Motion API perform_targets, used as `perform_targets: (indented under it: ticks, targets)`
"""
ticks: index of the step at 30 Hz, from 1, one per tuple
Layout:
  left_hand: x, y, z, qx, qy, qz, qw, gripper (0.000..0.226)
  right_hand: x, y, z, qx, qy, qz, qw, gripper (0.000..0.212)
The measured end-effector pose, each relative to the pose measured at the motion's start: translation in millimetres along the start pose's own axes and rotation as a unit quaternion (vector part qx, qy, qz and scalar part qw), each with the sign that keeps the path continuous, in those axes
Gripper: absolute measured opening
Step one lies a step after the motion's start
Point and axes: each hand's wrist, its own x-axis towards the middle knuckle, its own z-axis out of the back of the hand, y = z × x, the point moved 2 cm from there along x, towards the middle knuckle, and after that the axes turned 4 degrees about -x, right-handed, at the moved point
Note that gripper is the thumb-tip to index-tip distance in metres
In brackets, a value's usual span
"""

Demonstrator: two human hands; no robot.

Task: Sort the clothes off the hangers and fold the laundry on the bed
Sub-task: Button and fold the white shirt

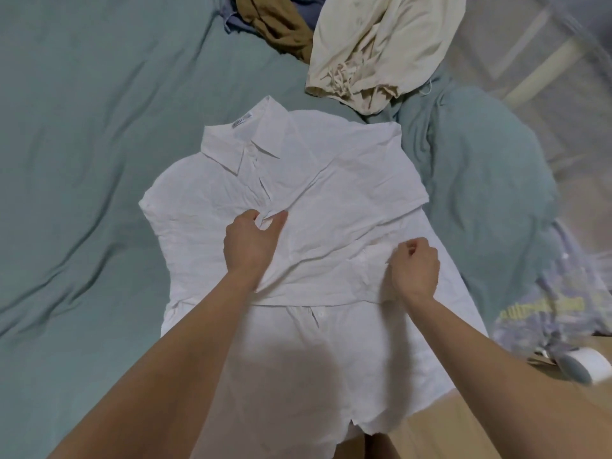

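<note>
White collared shirt (298,180) lies flat on the bed (82,144). My left hand (251,243) pinches its placket; my right hand (415,270) pinches the folded sleeve, keeping the fold square.

We cannot see the fingertips of our left hand (250,241): they are buried in a pinched fold of the white shirt (331,207). Our right hand (414,268) curls inward, so what its fingers pinch is hidden from us. The shirt's lower hem runs behind our forearms and off the bottom edge. The brown garment (278,24) and the blue one (308,5) beside it are cut by the top edge. At the right, the lavender printed cloth (563,303) is smeared; its yellow lettering is unreadable. The collar label (243,119) is too small to read. The white roll (586,364) is blurred.
</note>
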Motion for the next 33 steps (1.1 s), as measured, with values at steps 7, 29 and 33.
perform_targets:
  ticks: [7,29,33]
  targets:
    - [-1.7,15.7,-2.6,0.085,0.068,-0.018,0.994,0.050,-4.1,1.6,-0.4,0.102,0.144,0.152,0.973,0.069]
    - [-25.6,27.8,8.3,0.162,0.019,-0.069,0.984,0.039,-24.2,-30.6,-6.3,-0.438,0.241,0.429,0.753,0.066]
    - [-26.0,38.0,19.2,0.059,0.007,-0.019,0.998,0.041,-35.4,7.3,3.6,-0.272,0.074,0.468,0.838,0.035]
